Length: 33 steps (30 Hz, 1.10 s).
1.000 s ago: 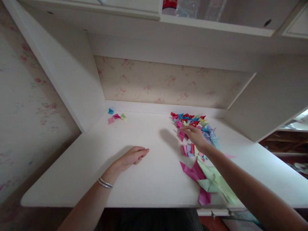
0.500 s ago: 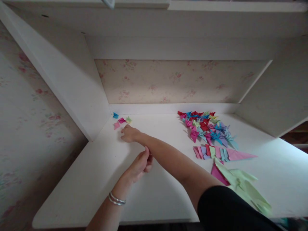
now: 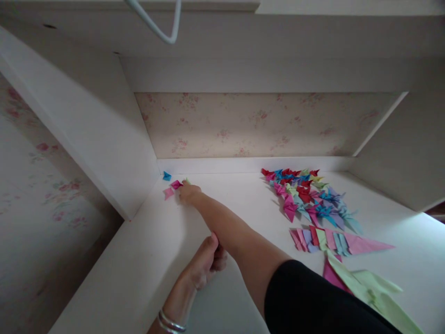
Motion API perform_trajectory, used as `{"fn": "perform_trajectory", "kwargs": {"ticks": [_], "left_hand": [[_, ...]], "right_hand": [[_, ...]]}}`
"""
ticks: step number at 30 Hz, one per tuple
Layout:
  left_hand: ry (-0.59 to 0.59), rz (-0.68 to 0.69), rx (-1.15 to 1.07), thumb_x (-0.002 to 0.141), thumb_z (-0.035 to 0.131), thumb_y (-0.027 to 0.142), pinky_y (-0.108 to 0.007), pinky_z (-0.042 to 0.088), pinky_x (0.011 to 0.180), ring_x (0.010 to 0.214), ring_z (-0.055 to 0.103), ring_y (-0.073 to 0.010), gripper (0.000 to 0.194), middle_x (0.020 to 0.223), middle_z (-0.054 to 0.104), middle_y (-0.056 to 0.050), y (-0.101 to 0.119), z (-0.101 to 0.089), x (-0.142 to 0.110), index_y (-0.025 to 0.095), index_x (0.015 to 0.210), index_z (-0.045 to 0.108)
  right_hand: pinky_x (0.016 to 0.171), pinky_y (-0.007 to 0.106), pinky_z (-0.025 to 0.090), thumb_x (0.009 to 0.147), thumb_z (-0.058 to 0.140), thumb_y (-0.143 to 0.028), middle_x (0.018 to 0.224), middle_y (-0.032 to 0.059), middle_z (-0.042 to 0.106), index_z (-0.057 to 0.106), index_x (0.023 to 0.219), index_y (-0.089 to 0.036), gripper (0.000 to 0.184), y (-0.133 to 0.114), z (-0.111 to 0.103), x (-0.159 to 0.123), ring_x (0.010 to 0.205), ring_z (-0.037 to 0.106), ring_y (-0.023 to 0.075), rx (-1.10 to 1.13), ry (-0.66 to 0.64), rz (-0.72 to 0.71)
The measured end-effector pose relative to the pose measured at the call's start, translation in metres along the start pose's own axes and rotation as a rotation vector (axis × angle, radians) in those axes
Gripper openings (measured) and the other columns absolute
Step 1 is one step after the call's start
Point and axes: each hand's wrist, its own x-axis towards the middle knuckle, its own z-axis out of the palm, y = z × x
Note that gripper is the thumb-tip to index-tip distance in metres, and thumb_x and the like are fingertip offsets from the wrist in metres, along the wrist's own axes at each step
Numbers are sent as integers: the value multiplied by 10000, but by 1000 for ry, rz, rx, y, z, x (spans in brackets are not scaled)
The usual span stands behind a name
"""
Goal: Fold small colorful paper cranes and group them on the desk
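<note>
My right hand (image 3: 189, 193) reaches to the back left of the white desktop, its fingers drawn together at a group of small folded papers. A magenta folded paper (image 3: 176, 184) lies by the fingertips, and a light green one (image 3: 187, 180) is partly covered by the hand. Beside them are a pink piece (image 3: 168, 193) and a blue piece (image 3: 167, 176). What the right fingers hold, if anything, is hidden. My left hand (image 3: 208, 262), with silver bangles on its wrist, is curled closed against or just under the right forearm; its inside is hidden.
Several rows of colourful origami cranes (image 3: 306, 195) lie at the back right. In front are a row of overlapping folded papers (image 3: 323, 239) and a large light green crane (image 3: 373, 287), partly behind my sleeve. A white hook (image 3: 170, 37) hangs from the shelf above.
My right hand has moved slightly forward and right, now partly covering the light green paper. The view has shifted, showing more of the hook. My left hand stays curled beside the forearm.
</note>
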Motion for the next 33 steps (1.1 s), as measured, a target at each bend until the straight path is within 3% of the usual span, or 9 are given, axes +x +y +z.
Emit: {"fn": "perform_trajectory", "kwargs": {"ticks": [7, 11, 18, 25, 29, 33], "left_hand": [[38, 77, 65, 523, 696, 761, -207, 45, 448, 463, 69, -24, 660, 525, 200, 115, 3, 6, -2, 185, 662, 404], [-42, 25, 112, 467, 756, 722, -206, 68, 441, 451, 94, -17, 663, 515, 255, 111, 2, 9, -3, 175, 717, 476], [-5, -71, 251, 362, 748, 756, -227, 126, 427, 468, 243, -54, 663, 499, 354, 50, 5, 21, -8, 174, 587, 526], [-75, -52, 317, 440, 787, 673, -225, 124, 431, 453, 191, -44, 590, 485, 335, 50, 18, 18, -4, 151, 515, 522], [-121, -35, 377, 556, 776, 586, -229, 118, 458, 456, 190, -47, 543, 450, 308, 49, 11, 14, 1, 144, 438, 484], [109, -34, 268, 540, 801, 578, -218, 155, 464, 459, 220, -52, 481, 460, 284, 80, 1, 10, 2, 145, 582, 596]], "right_hand": [[884, 475, 517, 856, 464, -253, 1349, 150, 484, 539, 1250, -187, 406, -4, 1, 8, 1167, 537, 270, -13, -3, 15], [872, 462, 524, 847, 471, -246, 1365, 138, 477, 532, 1263, -205, 422, -6, 1, 9, 1159, 549, 262, -6, -9, 3], [833, 481, 535, 820, 498, -256, 1378, 108, 490, 605, 1180, -210, 378, -4, -1, 20, 1144, 564, 288, 6, -47, -23], [789, 470, 545, 850, 503, -317, 1293, 114, 572, 629, 1122, -188, 326, -9, -2, 26, 1087, 604, 292, 29, 12, -68], [820, 422, 531, 874, 505, -390, 1286, 88, 585, 604, 1148, -210, 343, -3, -20, 19, 1099, 598, 271, 43, 118, -106], [879, 340, 490, 957, 361, -299, 1307, 21, 581, 530, 1246, -285, 335, 28, -58, 1, 1119, 576, 202, 39, 291, -87]]}}
